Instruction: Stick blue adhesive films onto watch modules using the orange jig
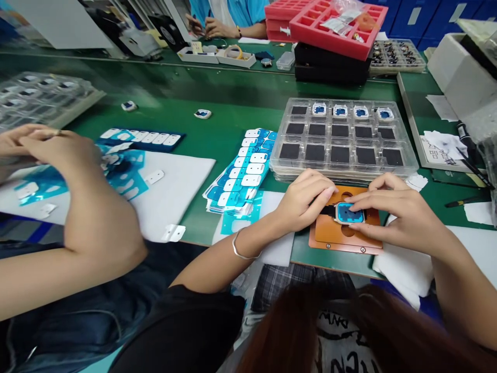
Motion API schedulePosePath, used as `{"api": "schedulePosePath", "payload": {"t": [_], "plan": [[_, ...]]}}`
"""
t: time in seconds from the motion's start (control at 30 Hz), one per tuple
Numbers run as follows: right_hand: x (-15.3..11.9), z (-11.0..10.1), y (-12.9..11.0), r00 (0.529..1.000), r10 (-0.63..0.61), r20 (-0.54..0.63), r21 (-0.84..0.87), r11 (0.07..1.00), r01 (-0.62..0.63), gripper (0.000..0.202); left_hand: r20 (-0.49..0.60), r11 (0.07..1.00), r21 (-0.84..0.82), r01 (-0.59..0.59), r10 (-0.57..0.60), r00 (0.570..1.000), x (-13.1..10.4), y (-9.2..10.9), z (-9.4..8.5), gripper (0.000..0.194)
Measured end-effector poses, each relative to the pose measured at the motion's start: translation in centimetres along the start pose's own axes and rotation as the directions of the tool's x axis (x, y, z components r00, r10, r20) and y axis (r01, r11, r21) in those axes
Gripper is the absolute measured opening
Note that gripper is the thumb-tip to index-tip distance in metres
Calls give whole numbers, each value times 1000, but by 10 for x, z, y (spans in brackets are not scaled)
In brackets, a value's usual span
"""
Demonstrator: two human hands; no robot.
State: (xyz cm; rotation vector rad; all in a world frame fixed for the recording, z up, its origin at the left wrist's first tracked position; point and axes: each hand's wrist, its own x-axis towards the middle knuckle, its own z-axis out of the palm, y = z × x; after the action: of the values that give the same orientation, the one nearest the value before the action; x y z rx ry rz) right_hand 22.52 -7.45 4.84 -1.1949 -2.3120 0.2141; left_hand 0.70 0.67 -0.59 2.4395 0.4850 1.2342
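Note:
A small watch-like piece (350, 213) with a blue face and pale rim lies on an orange plate (345, 241) near the table's front edge. My right hand (399, 210) reaches over it from the right, fingers spread, with fingertips on the piece's face and lower rim. From the left, my left hand (306, 199) rests at the plate's left side, its fingers closed together beside a dark strip (328, 210) that meets the piece. What those fingers hold, if anything, is hidden.
Behind the plate stands a clear tray (277, 161) with dark compartments and several white pieces. Sticker sheets (248, 171) lie to the left. A co-worker's arm (97, 207) covers the far left. A white cloth (406, 264) sits at the right front edge.

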Motion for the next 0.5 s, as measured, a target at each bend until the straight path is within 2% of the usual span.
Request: {"api": "schedulePosePath", "payload": {"t": [0.2, 0.5], "plan": [[1, 6, -1, 1000, 6, -9, -38, 999, -6, 10, -34, 1000, -10, -18, 17, 999, 0, 2, -1, 26], [2, 7, -1, 1000, 27, 2, -32, 999, -27, 10, -26, 1000, -11, -27, 27, 999, 0, 1, -1, 26]]}}
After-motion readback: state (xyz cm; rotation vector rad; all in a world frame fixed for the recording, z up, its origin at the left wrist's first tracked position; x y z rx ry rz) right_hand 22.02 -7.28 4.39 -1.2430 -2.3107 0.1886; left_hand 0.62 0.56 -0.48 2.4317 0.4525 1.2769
